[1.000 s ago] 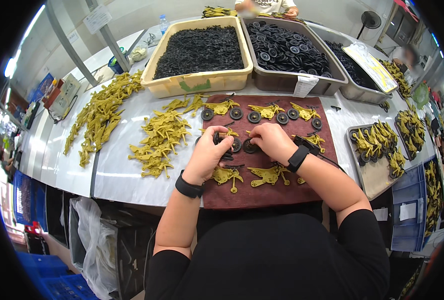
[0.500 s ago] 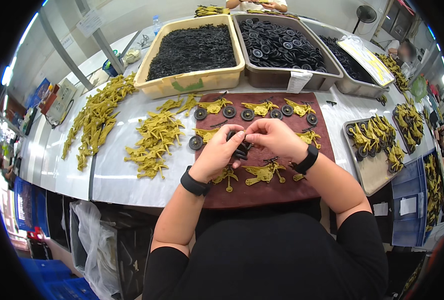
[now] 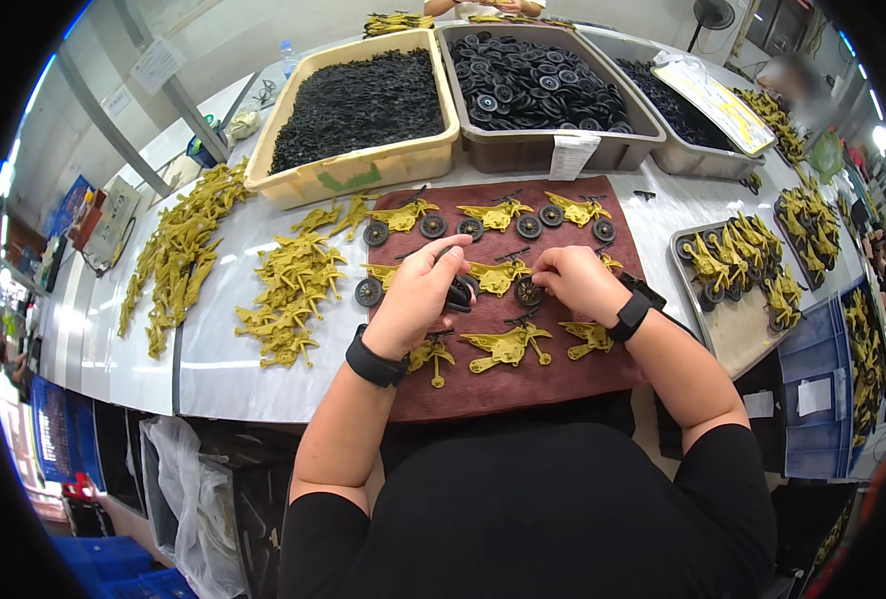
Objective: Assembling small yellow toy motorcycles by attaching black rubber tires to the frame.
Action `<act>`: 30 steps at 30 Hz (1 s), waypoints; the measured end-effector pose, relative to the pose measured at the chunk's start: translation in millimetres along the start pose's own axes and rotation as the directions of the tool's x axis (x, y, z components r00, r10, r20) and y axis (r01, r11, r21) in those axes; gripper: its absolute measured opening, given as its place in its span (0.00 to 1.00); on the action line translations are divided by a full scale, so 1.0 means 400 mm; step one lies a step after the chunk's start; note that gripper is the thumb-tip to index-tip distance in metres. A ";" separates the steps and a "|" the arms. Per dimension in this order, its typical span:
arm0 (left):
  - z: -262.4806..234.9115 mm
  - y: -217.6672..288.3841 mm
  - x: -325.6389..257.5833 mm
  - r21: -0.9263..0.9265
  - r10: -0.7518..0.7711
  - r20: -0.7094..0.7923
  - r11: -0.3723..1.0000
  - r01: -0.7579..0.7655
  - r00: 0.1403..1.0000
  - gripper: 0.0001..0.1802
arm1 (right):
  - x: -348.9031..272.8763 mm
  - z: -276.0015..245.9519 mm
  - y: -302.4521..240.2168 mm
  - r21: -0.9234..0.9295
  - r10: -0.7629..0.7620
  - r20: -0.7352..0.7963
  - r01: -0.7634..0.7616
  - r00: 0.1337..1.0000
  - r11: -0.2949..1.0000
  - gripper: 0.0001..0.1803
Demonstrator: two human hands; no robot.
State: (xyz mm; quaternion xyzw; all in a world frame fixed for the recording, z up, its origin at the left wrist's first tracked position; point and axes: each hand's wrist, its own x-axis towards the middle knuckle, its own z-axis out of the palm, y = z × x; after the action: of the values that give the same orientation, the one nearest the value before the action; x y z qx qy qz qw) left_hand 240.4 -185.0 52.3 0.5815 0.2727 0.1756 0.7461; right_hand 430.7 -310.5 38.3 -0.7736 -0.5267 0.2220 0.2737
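Several black toy wheels (image 3: pixel 460 293) are bunched in my left hand (image 3: pixel 420 292), fingers curled around them. My right hand (image 3: pixel 575 280) pinches one black wheel (image 3: pixel 529 291) at the right end of a yellow toy motorcycle body (image 3: pixel 496 277) in the middle row. Whether that wheel is seated on the body I cannot tell. On the maroon cloth (image 3: pixel 553 386), yellow bodies lie in three rows. The far row has wheels at both ends, such as this motorcycle (image 3: pixel 403 217). A near-row body (image 3: pixel 506 346) shows a black bar on top and no wheels.
Loose yellow bodies (image 3: pixel 288 299) are heaped left of the cloth. Behind stand a cream tub (image 3: pixel 348 178) of small black parts and a grey-brown tub (image 3: pixel 523 150) of wheels. At right, a tray (image 3: pixel 738 344) holds wheeled motorcycles. Another person's hands (image 3: pixel 508 6) show at the far side.
My hands have separated. The right hand has moved right with one wheel to the middle-row body, while the left has shifted slightly left, still holding wheels. The whole view has shifted a little.
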 end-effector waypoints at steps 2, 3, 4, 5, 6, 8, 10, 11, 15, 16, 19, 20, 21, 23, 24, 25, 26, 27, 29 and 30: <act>0.002 -0.001 0.006 0.074 -0.010 0.020 0.997 0.009 1.000 0.17 | 0.003 0.008 0.008 -0.030 -0.014 -0.001 0.014 1.000 0.999 0.08; 0.002 -0.002 0.009 0.146 -0.020 0.038 0.989 0.014 0.999 0.16 | 0.004 0.010 0.011 -0.061 -0.031 -0.001 0.031 1.000 0.998 0.08; -0.007 -0.020 0.022 0.148 -0.019 0.036 0.989 0.013 0.999 0.16 | 0.004 0.010 0.009 -0.060 -0.034 -0.001 0.034 0.999 0.998 0.08; -0.022 -0.055 0.046 0.495 0.283 0.031 0.829 -0.261 0.959 0.15 | 0.004 0.010 0.006 -0.075 -0.052 -0.007 0.051 0.999 0.996 0.08; -0.016 -0.053 0.055 0.757 0.537 0.139 0.484 -0.439 0.832 0.13 | 0.004 0.008 0.008 -0.090 -0.066 -0.013 0.064 0.998 0.994 0.08; -0.002 -0.046 0.057 0.859 0.460 0.151 0.377 -0.346 0.875 0.13 | 0.003 0.003 0.006 -0.073 -0.040 0.009 0.041 0.999 0.997 0.08; 0.029 -0.036 0.056 0.955 0.390 0.157 0.172 -0.240 0.907 0.13 | 0.002 -0.001 0.007 -0.057 -0.016 0.032 0.018 0.999 0.998 0.08; 0.039 -0.040 0.062 0.955 0.391 0.159 0.172 -0.242 0.906 0.13 | 0.002 0.001 0.011 -0.070 -0.033 0.020 0.034 0.999 0.997 0.08; 0.066 -0.050 0.072 0.956 0.264 0.293 -0.088 -0.280 0.919 0.17 | 0.006 0.016 0.025 -0.122 -0.062 -0.018 0.059 0.998 0.991 0.08; 0.074 -0.051 0.073 0.952 0.268 0.304 -0.125 -0.280 0.914 0.16 | 0.007 0.018 0.026 -0.122 -0.060 -0.022 0.057 0.998 0.991 0.08; 0.081 -0.051 0.080 0.943 0.283 0.324 -0.175 -0.283 0.903 0.16 | 0.010 0.021 0.025 -0.122 -0.063 -0.028 0.059 0.998 0.991 0.08; 0.080 -0.048 0.085 0.946 0.284 0.317 -0.168 -0.278 0.905 0.18 | 0.012 0.021 0.024 -0.118 -0.076 -0.052 0.069 0.996 0.991 0.08; 0.077 -0.046 0.087 0.949 0.285 0.308 -0.160 -0.272 0.908 0.20 | 0.012 0.021 0.023 -0.113 -0.089 -0.075 0.080 0.993 0.990 0.08; 0.071 -0.047 0.090 0.948 0.292 0.317 -0.135 -0.289 0.902 0.20 | 0.006 0.014 0.021 -0.104 -0.109 -0.123 0.097 0.986 0.990 0.08; 0.067 -0.048 0.093 0.946 0.301 0.323 -0.108 -0.304 0.897 0.20 | 0.005 0.009 0.020 -0.099 -0.131 -0.168 0.116 0.977 0.988 0.07; 0.064 -0.050 0.092 0.946 0.299 0.324 -0.108 -0.305 0.897 0.20 | 0.001 0.003 0.020 -0.097 -0.129 -0.169 0.114 0.977 0.989 0.07; 0.062 -0.053 0.090 0.948 0.329 0.317 -0.076 -0.309 0.890 0.19 | -0.005 -0.004 0.022 -0.098 -0.157 -0.192 0.140 0.969 0.985 0.07; 0.058 -0.056 0.087 0.949 0.357 0.306 -0.043 -0.312 0.882 0.18 | -0.012 -0.011 0.022 -0.098 -0.184 -0.213 0.167 0.960 0.981 0.07; 0.045 -0.071 0.101 0.914 0.445 0.328 0.074 -0.399 0.833 0.19 | -0.020 -0.033 0.015 -0.083 -0.168 -0.213 0.153 0.963 0.985 0.07; 0.048 -0.066 0.103 0.854 0.534 0.331 0.181 -0.488 0.778 0.20 | -0.023 -0.046 0.010 0.125 -0.112 -0.183 0.136 0.977 0.983 0.08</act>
State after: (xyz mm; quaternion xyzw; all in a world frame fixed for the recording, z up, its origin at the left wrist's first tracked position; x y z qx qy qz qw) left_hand 283.2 -183.2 21.8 0.9415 0.1280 0.2464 0.1910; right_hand 442.0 -323.8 50.1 -0.7351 -0.5314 0.1711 0.3846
